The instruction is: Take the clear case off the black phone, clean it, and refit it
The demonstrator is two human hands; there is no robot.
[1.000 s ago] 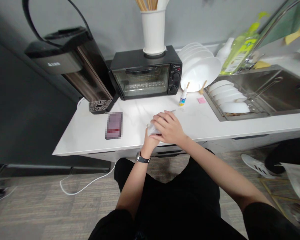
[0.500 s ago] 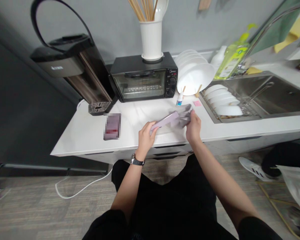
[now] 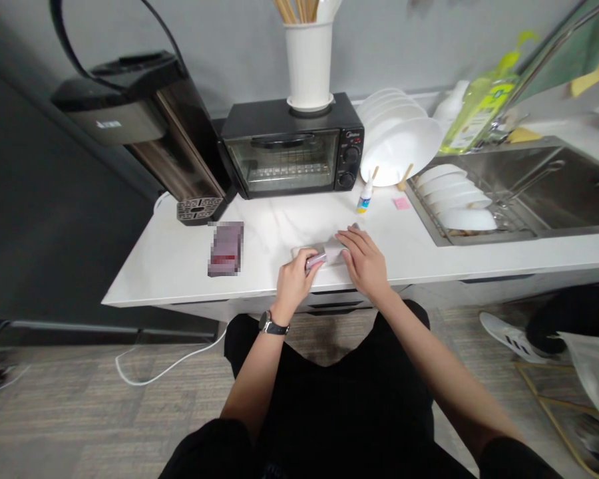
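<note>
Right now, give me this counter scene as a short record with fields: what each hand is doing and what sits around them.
left hand: gripping one end of a pale folded item on the counter; a watch on the wrist
right hand: palm down on the other end of that item
item detail: blurred, cannot tell what it is
counter: white
behind hands: black toaster oven with a white utensil holder on top
right of oven: white plates, small bottle, pink note
far right: sink with bowls racked
</note>
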